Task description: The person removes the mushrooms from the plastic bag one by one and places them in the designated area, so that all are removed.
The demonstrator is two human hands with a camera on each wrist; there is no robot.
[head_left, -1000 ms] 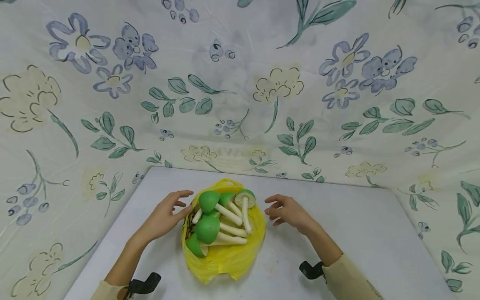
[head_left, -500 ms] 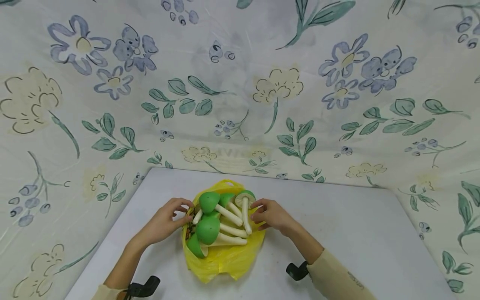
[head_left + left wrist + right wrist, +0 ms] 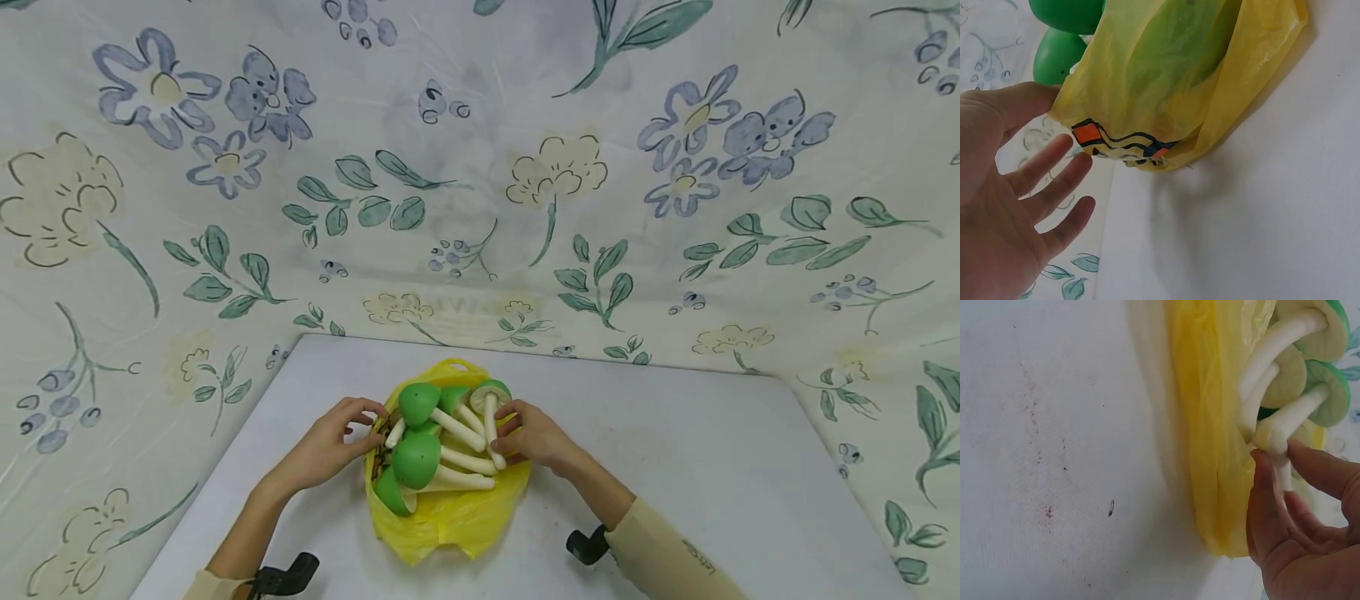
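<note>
A yellow plastic bag (image 3: 442, 533) holds several toy mushrooms with green caps and white stems, one large green-capped mushroom (image 3: 415, 459) among them. On the bag's left rim, my left hand (image 3: 330, 442) grips the thin plastic, thumb and fingers at its edge. In the left wrist view, the bag (image 3: 1172, 81) bears a black and orange print, and that thumb's tip is hidden behind the rim. At the bag's right side, my right hand (image 3: 536, 435) pinches the stem of the rightmost mushroom (image 3: 490, 408). Its pale stem end (image 3: 1270, 436) shows between thumb and finger in the right wrist view.
The bag lies on a white table (image 3: 675, 458). Behind and beside the table hangs a flower-patterned cloth (image 3: 480, 208). Black wrist cameras (image 3: 287, 575) are strapped at both sleeves. Small dark and reddish specks mark the tabletop (image 3: 1066, 456) near the right hand.
My right hand has moved left from beside the bag onto the rightmost mushroom's stem. My left fingers have closed in slightly on the bag's left rim. Bag and mushrooms stay nearly in place.
</note>
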